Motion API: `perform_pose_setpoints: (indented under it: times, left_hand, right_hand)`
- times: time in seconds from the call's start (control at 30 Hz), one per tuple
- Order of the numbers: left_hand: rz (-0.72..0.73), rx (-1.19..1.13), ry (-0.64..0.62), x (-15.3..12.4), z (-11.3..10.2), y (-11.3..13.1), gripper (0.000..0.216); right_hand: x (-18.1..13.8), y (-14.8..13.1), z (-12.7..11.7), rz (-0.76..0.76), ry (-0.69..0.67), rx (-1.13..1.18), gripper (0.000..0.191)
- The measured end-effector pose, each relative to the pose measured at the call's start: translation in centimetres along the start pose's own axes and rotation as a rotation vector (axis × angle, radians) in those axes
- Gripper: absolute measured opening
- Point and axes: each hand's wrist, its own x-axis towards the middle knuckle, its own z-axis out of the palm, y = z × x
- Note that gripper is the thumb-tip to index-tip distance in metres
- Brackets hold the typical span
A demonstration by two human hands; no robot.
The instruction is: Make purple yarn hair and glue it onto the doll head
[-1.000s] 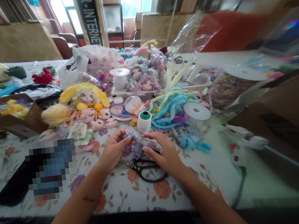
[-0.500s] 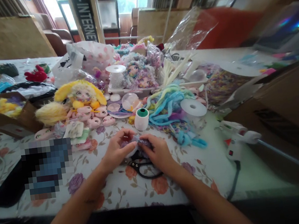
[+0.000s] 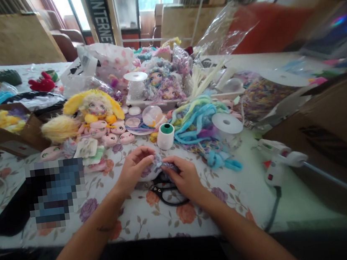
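Note:
Between my two hands is a small bundle of fuzzy lavender yarn. My left hand grips its left side, thumb and fingers pinched together. With bent fingers my right hand pinches the other side of it. The fingers hide much of the bundle, so its full shape is unclear. Black-handled scissors lie on the cloth beneath my hands, blades partly covered. Just beyond my fingers stands a white thread cone with a green top.
Doll faces and a yellow long-eared doll lie at the back left. Blue and green fluffy strands spread beside a white spool. A glue gun sits at right before a cardboard box. A black phone-like object lies left.
My hands have drawn slightly apart, showing more of the lavender yarn between them. The camera view has shifted a little. Everything else on the table stays in place.

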Motion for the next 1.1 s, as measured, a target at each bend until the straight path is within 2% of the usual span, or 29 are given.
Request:
perform_pose_setpoints:
  times: [0.13,0.23,0.37,0.43,0.57,0.63,0.73,0.8,0.97,1.1]
  left_hand:
    - [0.16,0.147,-0.142,-0.2,-0.2,0.3,0.009]
    - [0.167,0.201,-0.153,-0.1,-0.2,0.2,0.004]
    - [0.011,0.164,-0.056,0.2,-0.3,0.0,0.009]
    - [-0.014,0.142,0.032,0.4,-0.5,-0.1,0.012]
    - [0.153,0.175,0.252,0.5,-0.9,0.2,0.013]
    - [0.268,0.241,0.281,0.4,-1.0,0.3,0.01]
    - [0.44,0.402,0.18,0.1,-0.8,0.3,0.012]
    - [0.497,0.513,0.11,-0.1,-0.5,0.1,0.013]
    - [0.437,0.666,0.127,-0.3,0.0,-0.5,0.008]
    - [0.444,0.701,0.018,-0.1,0.0,-0.4,0.01]
  right_hand:
    - [-0.1,0.4,0.2,-0.04,0.011,-0.011,0.014]
    - [0.2,0.2,0.2,-0.023,0.031,-0.025,0.013]
    - [1.4,-0.4,0.1,-0.03,0.056,-0.016,0.011]
    - [2.0,-0.7,0.3,-0.081,0.069,-0.041,0.01]
    - [3.0,-0.5,0.8,-0.316,0.141,-0.162,0.009]
    - [3.1,0.0,0.9,-0.449,0.194,-0.237,0.013]
    - [2.9,0.7,0.8,-0.574,0.231,-0.338,0.019]
    - [2.7,0.9,0.6,-0.604,0.228,-0.362,0.02]
    - [2.3,0.9,0.2,-0.53,0.253,-0.323,0.016]
    - [2.2,0.8,0.2,-0.493,0.282,-0.322,0.012]
